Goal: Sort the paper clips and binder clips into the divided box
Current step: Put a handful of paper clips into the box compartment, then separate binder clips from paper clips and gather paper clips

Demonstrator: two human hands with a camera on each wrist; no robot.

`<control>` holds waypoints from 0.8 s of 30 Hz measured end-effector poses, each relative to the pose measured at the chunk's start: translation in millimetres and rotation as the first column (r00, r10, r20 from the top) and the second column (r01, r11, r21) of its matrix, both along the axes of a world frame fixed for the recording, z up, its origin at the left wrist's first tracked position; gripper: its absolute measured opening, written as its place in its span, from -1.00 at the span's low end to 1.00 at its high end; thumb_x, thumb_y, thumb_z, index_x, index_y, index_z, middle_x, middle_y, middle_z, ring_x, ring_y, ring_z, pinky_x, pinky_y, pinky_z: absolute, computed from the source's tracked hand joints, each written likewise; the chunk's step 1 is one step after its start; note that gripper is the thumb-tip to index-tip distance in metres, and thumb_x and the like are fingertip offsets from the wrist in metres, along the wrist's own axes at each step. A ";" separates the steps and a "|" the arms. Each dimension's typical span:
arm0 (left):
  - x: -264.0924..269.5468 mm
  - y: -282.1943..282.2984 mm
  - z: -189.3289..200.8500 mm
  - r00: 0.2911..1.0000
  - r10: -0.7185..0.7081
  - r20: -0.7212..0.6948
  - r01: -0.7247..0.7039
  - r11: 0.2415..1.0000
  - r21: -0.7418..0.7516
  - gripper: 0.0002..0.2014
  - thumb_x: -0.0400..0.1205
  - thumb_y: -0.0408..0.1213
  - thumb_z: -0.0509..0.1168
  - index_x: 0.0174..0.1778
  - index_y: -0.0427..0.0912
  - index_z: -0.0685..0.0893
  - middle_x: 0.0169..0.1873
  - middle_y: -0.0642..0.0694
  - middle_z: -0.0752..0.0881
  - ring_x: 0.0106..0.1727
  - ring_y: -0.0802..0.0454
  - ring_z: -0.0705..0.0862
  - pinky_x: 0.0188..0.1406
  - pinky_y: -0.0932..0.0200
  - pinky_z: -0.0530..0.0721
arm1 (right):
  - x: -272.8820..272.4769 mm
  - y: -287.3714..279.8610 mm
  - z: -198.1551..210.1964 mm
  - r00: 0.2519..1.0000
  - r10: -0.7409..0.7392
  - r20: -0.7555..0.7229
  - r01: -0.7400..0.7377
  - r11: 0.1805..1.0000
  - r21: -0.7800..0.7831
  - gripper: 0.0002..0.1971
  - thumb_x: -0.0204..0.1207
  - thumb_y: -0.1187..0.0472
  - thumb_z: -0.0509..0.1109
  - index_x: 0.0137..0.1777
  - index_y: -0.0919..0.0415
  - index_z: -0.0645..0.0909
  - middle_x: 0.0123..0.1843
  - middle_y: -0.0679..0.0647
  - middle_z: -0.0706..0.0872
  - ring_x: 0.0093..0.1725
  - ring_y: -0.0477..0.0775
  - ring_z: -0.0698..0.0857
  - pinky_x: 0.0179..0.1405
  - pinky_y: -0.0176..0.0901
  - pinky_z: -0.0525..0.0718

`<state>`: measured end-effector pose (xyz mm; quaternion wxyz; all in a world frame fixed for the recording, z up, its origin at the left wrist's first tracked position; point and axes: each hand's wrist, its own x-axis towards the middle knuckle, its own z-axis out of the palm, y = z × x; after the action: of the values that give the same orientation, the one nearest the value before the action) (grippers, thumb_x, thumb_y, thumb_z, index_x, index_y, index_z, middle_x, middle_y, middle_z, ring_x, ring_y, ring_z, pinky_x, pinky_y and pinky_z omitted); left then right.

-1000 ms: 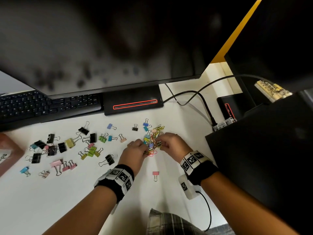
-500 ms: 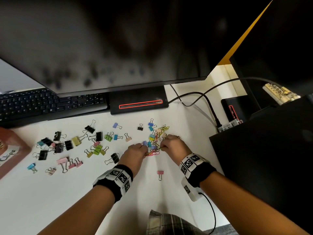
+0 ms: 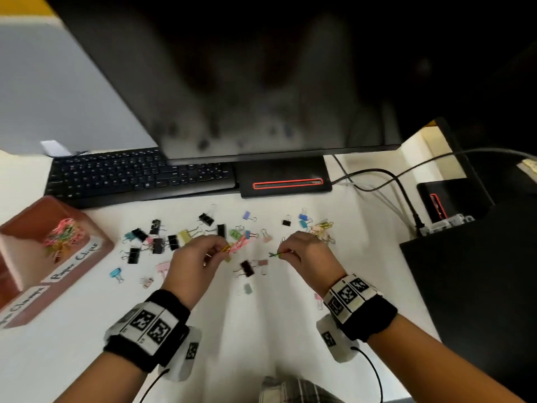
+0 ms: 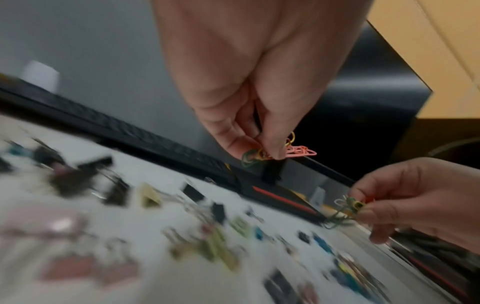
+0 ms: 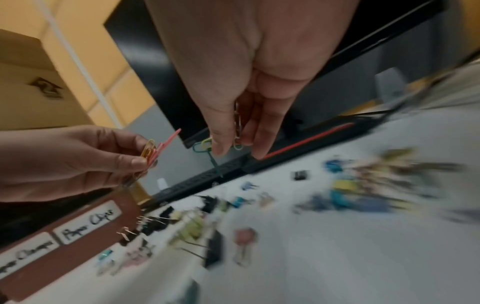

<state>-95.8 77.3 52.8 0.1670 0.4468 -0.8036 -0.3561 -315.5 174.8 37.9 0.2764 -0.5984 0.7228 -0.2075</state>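
My left hand (image 3: pixel 200 254) is raised over the white desk and pinches a bunch of pink, yellow and green paper clips (image 4: pixel 285 151), also visible as paper clips (image 3: pixel 235 246) in the head view. My right hand (image 3: pixel 308 251) pinches a few green, yellow and silver paper clips (image 5: pixel 221 142), seen too as paper clips (image 3: pixel 277 253). The brown divided box (image 3: pixel 87 257) stands at the left; its "Paper Clips" compartment holds a heap of coloured paper clips (image 3: pixel 62 235). Binder clips (image 3: pixel 158 242) lie scattered on the desk, with a small mixed pile (image 3: pixel 318 228) at the right.
A black keyboard (image 3: pixel 130 175) and a monitor base (image 3: pixel 284 177) lie behind the clips, under a large monitor (image 3: pixel 232 77). Black cables (image 3: pixel 392 181) run to a black case (image 3: pixel 470 271) on the right. Bare white desk (image 3: pixel 261 330) lies between my forearms.
Both hands have lifted off the clip pile and drawn apart, each carrying paper clips. The view has swung left, bringing the divided box into sight.
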 end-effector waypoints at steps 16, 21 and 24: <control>227.9 -137.3 15.4 0.812 0.526 0.253 -0.569 0.811 0.139 -0.84 0.49 -0.36 0.40 -0.03 -0.23 0.71 -0.11 -0.16 0.79 -0.08 -0.03 0.74 -0.02 0.22 0.63 | 299.4 -235.3 39.0 0.916 0.375 0.139 -0.383 0.923 0.035 -0.70 0.49 0.36 0.36 0.22 0.16 0.65 0.20 0.21 0.64 0.19 0.23 0.63 0.28 -0.01 0.55; 243.4 -126.2 19.6 0.818 0.518 0.250 -0.553 0.828 0.093 -0.72 0.56 -0.28 0.33 0.19 -0.16 0.63 0.07 -0.08 0.74 0.09 -0.02 0.68 0.22 0.07 0.61 | 289.1 -222.4 30.0 0.899 0.374 0.227 -0.387 0.922 0.015 -0.56 0.50 0.43 0.34 0.35 0.10 0.54 0.34 0.09 0.60 0.25 0.04 0.64 0.37 -0.04 0.58; 222.5 -107.5 29.3 0.888 0.442 0.126 -0.456 0.881 0.125 -0.82 0.57 -0.31 0.32 0.08 -0.11 0.65 -0.07 0.04 0.72 -0.02 0.11 0.66 0.08 0.21 0.58 | 251.8 -192.4 26.4 0.908 0.313 0.278 -0.307 0.949 -0.068 -0.76 0.57 0.30 0.31 0.20 0.09 0.63 0.15 -0.01 0.63 0.09 -0.04 0.68 0.16 -0.06 0.71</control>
<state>126.7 -30.1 82.1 0.1726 0.6483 -0.6558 -0.3462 -63.7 -17.6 64.3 0.4002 -0.6725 0.5689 -0.2529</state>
